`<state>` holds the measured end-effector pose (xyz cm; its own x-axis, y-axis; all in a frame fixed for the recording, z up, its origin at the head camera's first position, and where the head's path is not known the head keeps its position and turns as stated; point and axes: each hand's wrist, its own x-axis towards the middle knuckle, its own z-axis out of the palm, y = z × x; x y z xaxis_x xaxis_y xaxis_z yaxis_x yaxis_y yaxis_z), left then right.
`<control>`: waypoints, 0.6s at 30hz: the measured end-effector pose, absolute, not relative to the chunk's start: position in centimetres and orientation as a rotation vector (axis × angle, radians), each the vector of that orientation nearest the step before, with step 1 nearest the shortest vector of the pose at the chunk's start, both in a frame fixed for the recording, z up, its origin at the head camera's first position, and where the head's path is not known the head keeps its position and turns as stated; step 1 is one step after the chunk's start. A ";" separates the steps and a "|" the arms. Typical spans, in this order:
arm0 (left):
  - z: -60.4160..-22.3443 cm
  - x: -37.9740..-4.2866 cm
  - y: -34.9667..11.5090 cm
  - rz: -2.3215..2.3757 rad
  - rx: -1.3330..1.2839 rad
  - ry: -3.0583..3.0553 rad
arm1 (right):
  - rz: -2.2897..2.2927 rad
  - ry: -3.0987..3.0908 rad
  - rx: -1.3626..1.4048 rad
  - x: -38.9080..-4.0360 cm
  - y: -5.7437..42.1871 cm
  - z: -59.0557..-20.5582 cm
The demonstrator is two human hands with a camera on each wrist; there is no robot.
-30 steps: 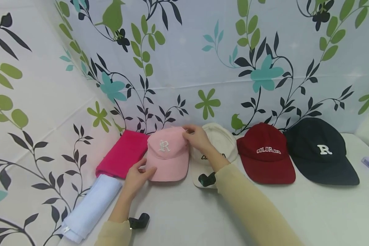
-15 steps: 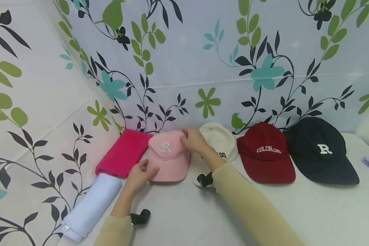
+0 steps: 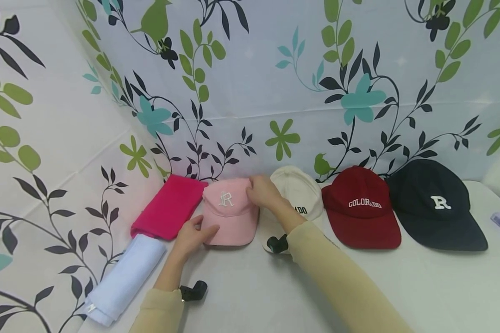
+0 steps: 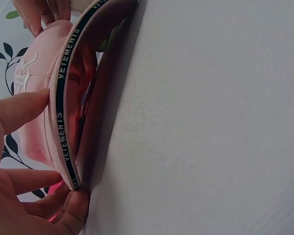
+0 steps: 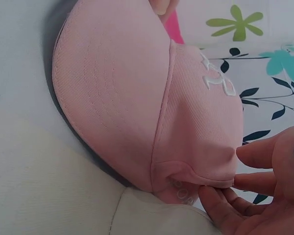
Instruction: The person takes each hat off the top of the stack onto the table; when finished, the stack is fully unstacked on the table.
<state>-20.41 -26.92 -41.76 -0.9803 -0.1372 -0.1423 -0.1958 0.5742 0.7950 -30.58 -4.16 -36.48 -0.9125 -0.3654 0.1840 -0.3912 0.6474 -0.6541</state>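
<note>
Both hands are on a pink cap (image 3: 229,217) with a white embroidered R, standing at the back of the white table. My left hand (image 3: 191,235) holds its left side, thumb over the brim and fingers at the edge; the left wrist view shows a dark band lettered VETEMENTS (image 4: 63,98) along the brim's edge. My right hand (image 3: 263,190) pinches the crown's right rear edge, and in the right wrist view the thumb and fingertips (image 5: 215,200) close on that hem. Right beside it, partly covered by my right forearm, lies a cream cap (image 3: 296,185).
To the right stand a dark red COLORADO cap (image 3: 356,212) and a black cap (image 3: 435,208) with a white R. On the left lie a folded magenta cloth (image 3: 168,208) and a rolled light blue cloth (image 3: 125,280). A patterned curtain (image 3: 250,92) hangs behind.
The pink cap has shifted slightly right and its crown top sits a little lower. My left hand has moved slightly right with it; both hands stay on the cap.
</note>
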 end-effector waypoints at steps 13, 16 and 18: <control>-41.8 -20.4 -26.7 1.348 -0.322 2.740 | 1.104 -2.841 0.688 -30.5 -3.9 -36.4; -41.8 -20.3 -26.7 1.355 -0.327 2.741 | 1.128 -2.850 0.696 -30.5 -3.8 -36.4; -41.9 -20.2 -26.8 1.358 -0.337 2.743 | 1.136 -2.860 0.711 -30.5 -3.8 -36.4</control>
<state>-20.16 -26.78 -41.86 -0.9742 -0.1671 -0.1520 -0.2221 0.5875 0.7782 -30.45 -3.81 -36.36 -0.8984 -0.4139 0.1471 -0.4020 0.6398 -0.6550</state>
